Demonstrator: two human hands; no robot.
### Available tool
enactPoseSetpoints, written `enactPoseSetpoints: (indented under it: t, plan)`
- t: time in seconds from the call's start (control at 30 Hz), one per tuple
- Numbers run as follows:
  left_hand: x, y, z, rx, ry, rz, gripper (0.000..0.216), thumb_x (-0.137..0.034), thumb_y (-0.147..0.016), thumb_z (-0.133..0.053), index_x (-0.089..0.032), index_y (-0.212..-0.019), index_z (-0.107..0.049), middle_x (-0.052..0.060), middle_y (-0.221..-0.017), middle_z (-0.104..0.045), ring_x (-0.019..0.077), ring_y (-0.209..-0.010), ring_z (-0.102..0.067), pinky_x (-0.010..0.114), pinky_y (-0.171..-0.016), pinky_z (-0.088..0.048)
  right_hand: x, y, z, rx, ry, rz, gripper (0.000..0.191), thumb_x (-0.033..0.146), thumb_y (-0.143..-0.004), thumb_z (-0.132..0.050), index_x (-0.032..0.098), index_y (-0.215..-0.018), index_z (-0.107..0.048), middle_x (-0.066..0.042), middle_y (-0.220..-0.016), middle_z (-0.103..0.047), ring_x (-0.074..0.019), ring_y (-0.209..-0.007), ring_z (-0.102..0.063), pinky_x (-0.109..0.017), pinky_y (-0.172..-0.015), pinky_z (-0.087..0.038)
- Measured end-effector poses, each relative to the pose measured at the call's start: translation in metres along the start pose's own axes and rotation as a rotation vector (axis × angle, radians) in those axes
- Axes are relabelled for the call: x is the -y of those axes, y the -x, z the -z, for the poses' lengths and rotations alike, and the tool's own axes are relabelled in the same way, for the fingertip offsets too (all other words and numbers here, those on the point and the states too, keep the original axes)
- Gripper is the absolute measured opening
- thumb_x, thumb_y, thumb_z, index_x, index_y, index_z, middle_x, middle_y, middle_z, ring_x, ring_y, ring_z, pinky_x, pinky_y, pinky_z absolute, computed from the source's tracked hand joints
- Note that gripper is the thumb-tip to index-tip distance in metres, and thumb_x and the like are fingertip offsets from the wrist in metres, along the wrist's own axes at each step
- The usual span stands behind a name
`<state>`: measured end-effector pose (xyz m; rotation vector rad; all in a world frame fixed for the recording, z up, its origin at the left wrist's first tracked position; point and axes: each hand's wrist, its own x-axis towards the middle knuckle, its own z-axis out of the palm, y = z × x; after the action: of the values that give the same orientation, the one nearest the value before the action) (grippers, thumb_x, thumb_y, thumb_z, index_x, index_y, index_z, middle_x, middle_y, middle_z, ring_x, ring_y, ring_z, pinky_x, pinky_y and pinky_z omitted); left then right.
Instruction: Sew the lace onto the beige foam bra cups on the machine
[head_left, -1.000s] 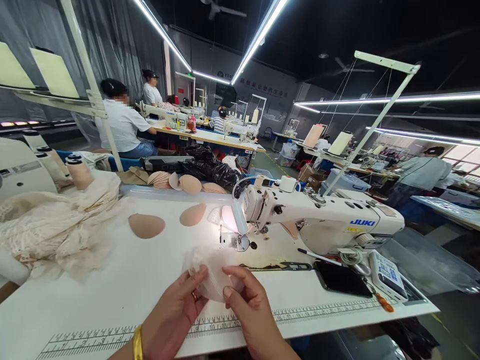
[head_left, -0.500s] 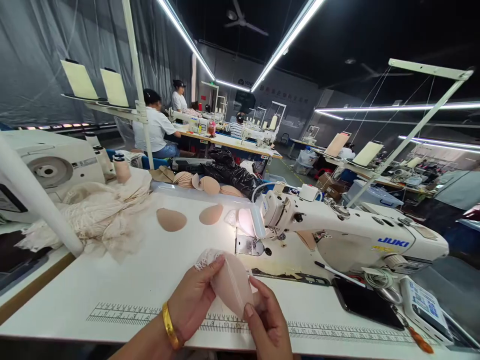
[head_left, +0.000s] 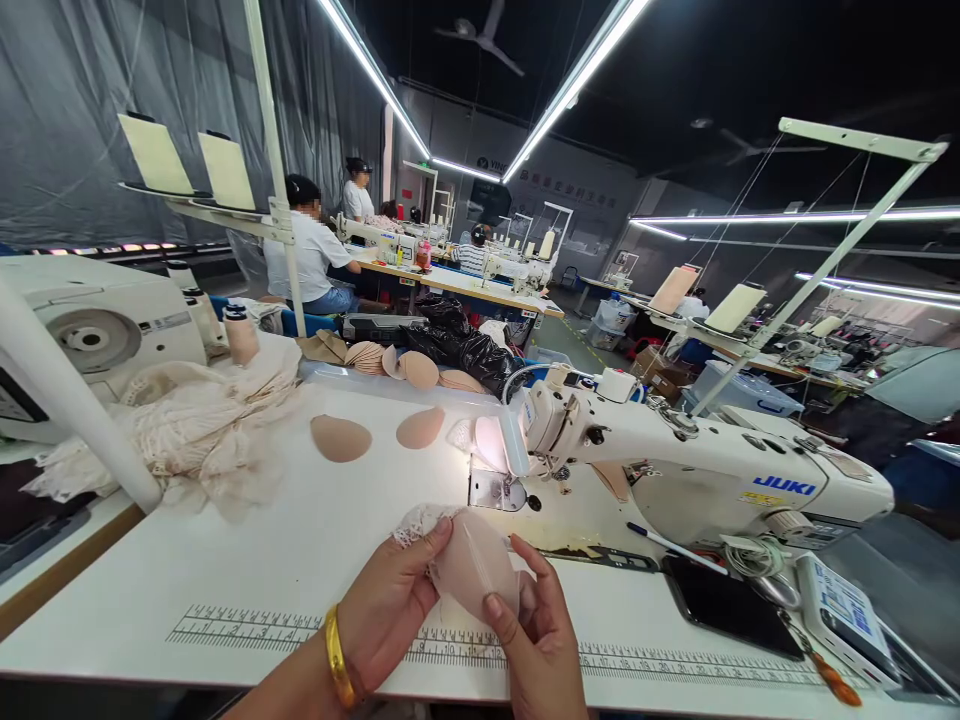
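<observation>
Between my two hands is a pale pink bra cup with sheer fabric over it [head_left: 478, 568], held above the front of the white table. My left hand [head_left: 390, 610] pinches its left edge, thumb on top, near a bit of white lace [head_left: 421, 522]. The cup's right side is gripped by my right hand [head_left: 546, 640], thumb on the face and fingers partly hidden behind. Just beyond stands the sewing machine [head_left: 697, 455], its needle area lit. Two loose beige cup pads, one left [head_left: 341, 438] and one right [head_left: 421, 428], lie on the table.
Cream lace fabric [head_left: 217, 430] is heaped at left beside a thread cone [head_left: 241, 335]. Stacked cup pads [head_left: 367, 356] sit at the back edge. A black phone [head_left: 731, 605] and a white box-shaped device [head_left: 844, 610] lie at right. A printed ruler [head_left: 259, 630] runs along the front.
The cup has tilted and shifted slightly to the right, showing more of its rounded face. My right thumb has moved a little up and left on it.
</observation>
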<state>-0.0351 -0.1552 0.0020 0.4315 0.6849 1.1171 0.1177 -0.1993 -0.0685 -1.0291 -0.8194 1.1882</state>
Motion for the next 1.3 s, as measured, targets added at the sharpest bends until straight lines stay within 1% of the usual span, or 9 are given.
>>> enactPoseSetpoints:
  t: [0.3, 0.57, 0.77, 0.83, 0.93, 1.0, 1.03, 1.17, 1.3]
  plan:
    - [0.0, 0.001, -0.002, 0.065, -0.022, 0.025, 0.039, -0.041, -0.078, -0.093, -0.012, -0.103, -0.083, 0.014, -0.112, -0.08, 0.0319, -0.111, -0.073, 0.035, -0.095, -0.062, 0.005, 0.003, -0.005, -0.069, -0.019, -0.002, 0.086, 0.061, -0.074, -0.092, 0.024, -0.142, -0.054, -0.009, -0.12, -0.077, -0.0258, -0.106, -0.072, -0.035, -0.093, -0.055]
    - [0.008, -0.004, -0.006, 0.061, -0.053, 0.069, 0.05, -0.045, -0.065, -0.101, -0.013, -0.098, -0.081, 0.015, -0.106, -0.081, 0.0338, -0.108, -0.073, 0.039, -0.094, -0.06, 0.0, 0.002, -0.006, -0.049, -0.017, 0.021, 0.086, 0.061, -0.076, -0.091, 0.028, -0.145, -0.049, -0.006, -0.116, -0.075, -0.0228, -0.103, -0.071, -0.033, -0.094, -0.053]
    - [-0.008, -0.01, -0.008, 0.167, -0.182, 0.042, 0.046, -0.049, -0.078, -0.09, -0.011, -0.101, -0.08, 0.015, -0.104, -0.08, 0.0329, -0.104, -0.072, 0.039, -0.094, -0.058, -0.003, -0.003, 0.015, 0.053, 0.035, 0.035, 0.093, 0.055, -0.081, -0.088, 0.033, -0.157, -0.038, 0.004, -0.085, -0.068, -0.0178, -0.081, -0.067, -0.027, -0.078, -0.053]
    - [-0.02, -0.008, -0.01, 0.353, -0.34, 0.016, 0.044, -0.051, -0.082, -0.084, -0.014, -0.104, -0.079, 0.012, -0.103, -0.079, 0.032, -0.103, -0.072, 0.039, -0.093, -0.058, 0.006, -0.011, 0.03, 0.117, 0.16, 0.107, 0.09, 0.052, -0.086, -0.085, 0.032, -0.159, -0.036, 0.002, -0.088, -0.07, -0.0194, -0.081, -0.069, -0.03, -0.079, -0.055]
    - [-0.037, -0.008, -0.012, 0.795, -0.896, -0.046, 0.022, -0.037, -0.085, -0.08, -0.019, -0.099, -0.076, 0.005, -0.101, -0.077, 0.0278, -0.098, -0.07, 0.037, -0.091, -0.056, 0.032, -0.034, 0.05, 0.315, 0.607, 0.473, 0.049, 0.042, -0.099, -0.07, 0.029, -0.145, -0.057, -0.004, -0.098, -0.075, -0.0226, -0.086, -0.07, -0.033, -0.079, -0.057]
    - [-0.041, -0.017, -0.012, 1.047, -1.359, -0.239, 0.004, -0.018, -0.087, -0.072, -0.021, -0.084, -0.071, 0.001, -0.098, -0.075, 0.0228, -0.094, -0.069, 0.037, -0.096, -0.051, 0.05, -0.058, 0.058, 0.498, 0.875, 0.727, 0.018, 0.03, -0.104, -0.061, 0.029, -0.119, -0.072, -0.003, -0.096, -0.076, -0.0222, -0.086, -0.067, -0.034, -0.078, -0.055]
    - [-0.04, -0.026, -0.013, 1.115, -1.54, -0.374, 0.013, -0.011, -0.086, -0.068, -0.021, -0.078, -0.067, 0.0, -0.097, -0.074, 0.0209, -0.093, -0.068, 0.038, -0.1, -0.048, 0.056, -0.072, 0.06, 0.568, 0.961, 0.827, 0.016, 0.024, -0.105, -0.058, 0.028, -0.109, -0.073, -0.003, -0.097, -0.078, -0.022, -0.089, -0.066, -0.034, -0.081, -0.053]
    - [-0.031, -0.08, -0.009, 1.156, -1.852, -0.704, 0.022, 0.001, -0.074, -0.067, -0.021, -0.071, -0.066, 0.0, -0.103, -0.074, 0.0206, -0.099, -0.068, 0.044, -0.107, -0.039, 0.06, -0.126, 0.061, 0.683, 1.41, 1.203, 0.017, 0.011, -0.104, -0.058, 0.022, -0.098, -0.068, -0.003, -0.102, -0.078, -0.0214, -0.098, -0.062, -0.034, -0.08, -0.049]
    - [-0.023, -0.12, 0.002, 1.096, -1.944, -0.65, 0.021, 0.001, -0.068, -0.069, -0.02, -0.07, -0.066, -0.001, -0.101, -0.073, 0.0175, -0.088, -0.067, 0.044, -0.106, -0.04, 0.048, -0.15, 0.067, 0.623, 1.451, 1.065, 0.032, -0.006, -0.089, -0.059, 0.022, -0.103, -0.067, -0.002, -0.111, -0.078, -0.0189, -0.105, -0.063, -0.028, -0.075, -0.047]
